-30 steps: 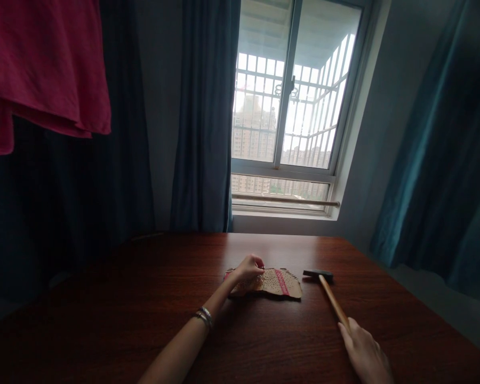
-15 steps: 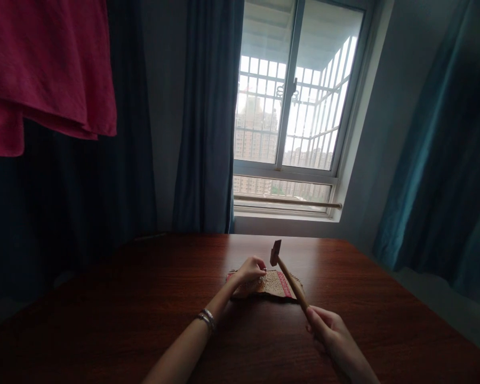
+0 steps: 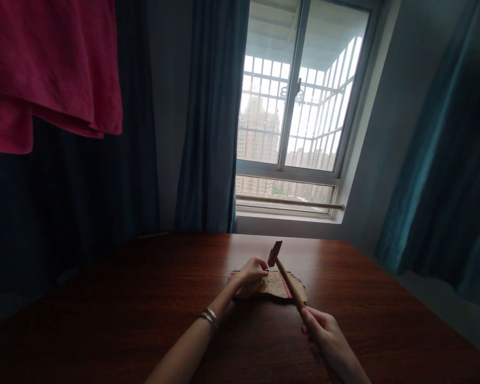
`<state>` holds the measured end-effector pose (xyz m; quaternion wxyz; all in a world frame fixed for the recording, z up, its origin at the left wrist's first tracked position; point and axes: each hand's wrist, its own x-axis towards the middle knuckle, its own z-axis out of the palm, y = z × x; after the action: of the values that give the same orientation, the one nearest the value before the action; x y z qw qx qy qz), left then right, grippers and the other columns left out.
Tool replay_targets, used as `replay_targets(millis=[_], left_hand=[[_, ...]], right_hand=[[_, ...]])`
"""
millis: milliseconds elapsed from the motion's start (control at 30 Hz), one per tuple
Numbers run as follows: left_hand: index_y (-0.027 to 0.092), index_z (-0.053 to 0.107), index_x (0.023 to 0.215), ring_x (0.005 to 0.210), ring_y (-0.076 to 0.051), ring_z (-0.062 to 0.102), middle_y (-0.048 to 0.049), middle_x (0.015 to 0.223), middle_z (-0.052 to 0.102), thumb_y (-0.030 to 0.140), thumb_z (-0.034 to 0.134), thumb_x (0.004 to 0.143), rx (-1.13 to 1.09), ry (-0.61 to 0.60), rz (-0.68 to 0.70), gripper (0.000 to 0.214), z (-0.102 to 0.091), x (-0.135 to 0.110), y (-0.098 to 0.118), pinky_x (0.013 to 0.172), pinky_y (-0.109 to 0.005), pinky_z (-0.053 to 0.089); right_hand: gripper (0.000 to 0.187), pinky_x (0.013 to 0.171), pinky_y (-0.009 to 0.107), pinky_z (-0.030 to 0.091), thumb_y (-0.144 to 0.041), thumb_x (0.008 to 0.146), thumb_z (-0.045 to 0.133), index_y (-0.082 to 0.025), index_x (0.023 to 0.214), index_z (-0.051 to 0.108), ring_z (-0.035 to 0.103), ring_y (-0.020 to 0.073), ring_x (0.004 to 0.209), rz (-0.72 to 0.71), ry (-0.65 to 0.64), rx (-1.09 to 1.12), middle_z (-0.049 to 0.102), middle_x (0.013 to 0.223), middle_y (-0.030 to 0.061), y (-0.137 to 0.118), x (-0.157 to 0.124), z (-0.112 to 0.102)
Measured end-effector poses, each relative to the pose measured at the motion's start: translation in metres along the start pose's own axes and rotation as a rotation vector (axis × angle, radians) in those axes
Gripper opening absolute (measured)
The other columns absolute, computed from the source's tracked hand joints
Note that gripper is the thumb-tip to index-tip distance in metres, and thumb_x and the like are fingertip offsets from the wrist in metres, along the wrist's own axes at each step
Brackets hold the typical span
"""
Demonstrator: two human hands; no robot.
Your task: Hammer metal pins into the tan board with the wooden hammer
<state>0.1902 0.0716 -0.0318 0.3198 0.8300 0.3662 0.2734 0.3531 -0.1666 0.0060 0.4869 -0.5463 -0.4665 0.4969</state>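
Observation:
My right hand (image 3: 324, 326) is wrapped round the wooden handle of a hammer (image 3: 287, 277). The handle slants up and to the left, and the hammer's head is raised just right of my left fingertips. A flat, torn piece of corrugated cardboard (image 3: 279, 288) lies on the table, speckled with many small dots or holes and printed with pink bands. Over its left part, my left hand (image 3: 253, 270) is closed in a pinch near the surface. What the fingertips pinch, if anything, is too small to make out. Two bracelets circle the left wrist.
The brown wooden table (image 3: 116, 314) reaches to the wall under a barred window (image 3: 288, 128). A pink cloth (image 3: 64, 64) hangs at the upper left. Dark blue curtains (image 3: 208, 117) flank the window, and a rail (image 3: 288, 201) crosses its lower part.
The hammer's head has come slightly left and closer to my left fingertips, with my right hand shifting a little left. My left hand keeps its pinch. The whole view has shifted slightly.

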Motion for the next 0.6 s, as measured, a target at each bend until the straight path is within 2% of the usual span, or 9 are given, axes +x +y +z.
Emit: replay_targets(millis=[233,433,600], left_hand=[[0.009,0.069,0.080,0.064,-0.014,0.055,-0.0037,0.071,0.065,0.027,0.060,0.061,-0.038,-0.011,-0.048,0.027,-0.001,-0.003,0.006,0.054,-0.021,0.038],[0.010,0.069,0.077,0.066,-0.016,0.055,-0.0036,0.070,0.064,0.027,0.059,0.062,-0.026,-0.025,-0.063,0.025,-0.005,-0.008,0.017,0.056,-0.022,0.039],[0.009,0.069,0.077,0.064,-0.015,0.055,-0.0038,0.070,0.064,0.023,0.058,0.061,-0.038,-0.010,-0.042,0.023,-0.003,-0.005,0.011,0.054,-0.021,0.037]], right_hand=[[0.041,0.027,0.014,0.017,-0.058,0.075,0.049,-0.018,0.067,0.044,0.028,-0.0001,0.031,-0.039,-0.006,0.006,0.041,0.057,-0.0065,-0.002,-0.004,0.007],[0.040,0.028,0.014,0.020,-0.056,0.077,0.048,-0.018,0.066,0.044,0.031,0.0011,0.032,-0.045,-0.008,-0.048,0.040,0.054,-0.0069,0.006,0.001,0.006],[0.042,0.027,0.014,0.018,-0.058,0.076,0.047,-0.019,0.064,0.042,0.029,0.0013,0.031,-0.032,-0.016,-0.032,0.038,0.052,-0.0079,-0.001,0.000,0.007]])
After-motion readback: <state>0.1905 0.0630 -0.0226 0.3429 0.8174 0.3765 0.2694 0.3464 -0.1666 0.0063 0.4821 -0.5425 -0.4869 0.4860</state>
